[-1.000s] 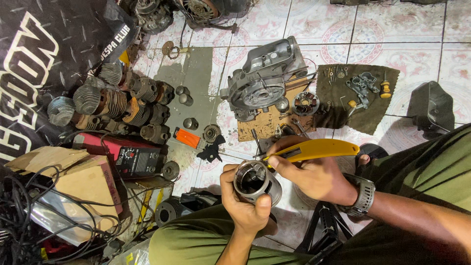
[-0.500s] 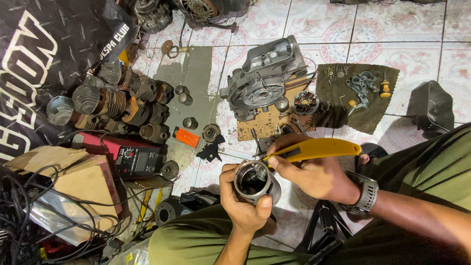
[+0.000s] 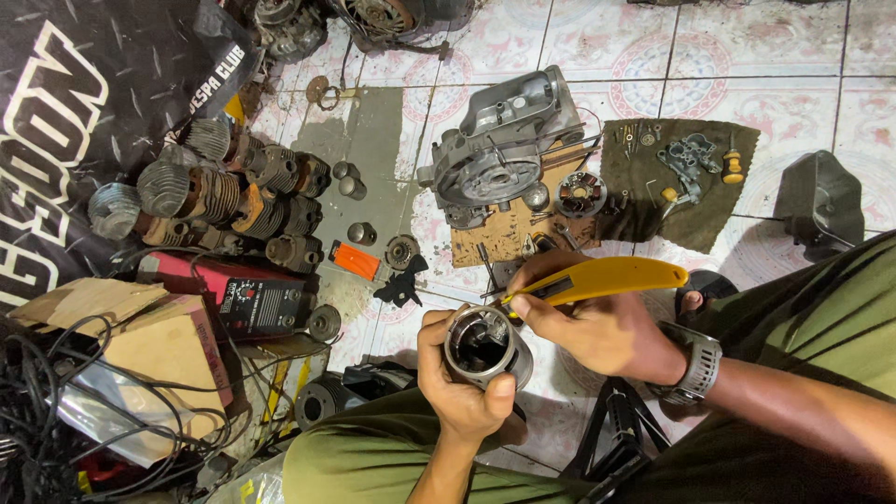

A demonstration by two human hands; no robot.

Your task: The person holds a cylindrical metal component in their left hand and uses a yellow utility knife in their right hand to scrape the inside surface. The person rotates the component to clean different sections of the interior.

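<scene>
My left hand grips a grey metal piston, open end up, over my lap. My right hand holds a yellow-handled utility knife with its tip against the piston's upper rim. A metal watch band is on my right wrist. Green trousers fill the bottom of the head view.
On the tiled floor ahead lie a grey engine case on cardboard, a dark cloth with small parts, several finned cylinders, a red box-shaped machine, cardboard boxes, tangled black cables and a black stand.
The knife and my right hand have shifted slightly up and left along the piston's rim. The piston stays in my left hand.
</scene>
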